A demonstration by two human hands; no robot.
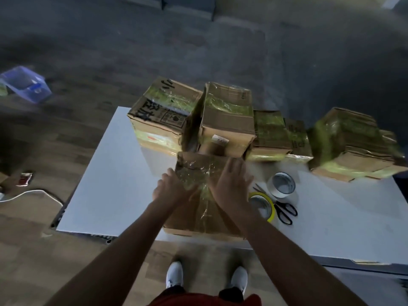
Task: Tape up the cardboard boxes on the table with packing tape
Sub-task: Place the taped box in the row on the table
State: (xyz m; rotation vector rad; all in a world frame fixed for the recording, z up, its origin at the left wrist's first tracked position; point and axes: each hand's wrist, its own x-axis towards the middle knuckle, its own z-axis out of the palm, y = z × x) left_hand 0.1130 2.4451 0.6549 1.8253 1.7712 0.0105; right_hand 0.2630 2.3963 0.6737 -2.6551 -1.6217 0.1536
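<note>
Beneath flat, spread fingers [234, 167] of left hand [170, 187] and right hand [231, 185], the taped cardboard box [198, 215]

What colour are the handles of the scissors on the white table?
Black scissor handles, head view.

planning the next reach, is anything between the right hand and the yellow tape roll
Nothing visible does. The right hand lies flat on the taped brown cardboard box, and the yellow roll of packing tape sits on the white table right beside that box. The black-handled scissors lie beyond the roll.
</note>
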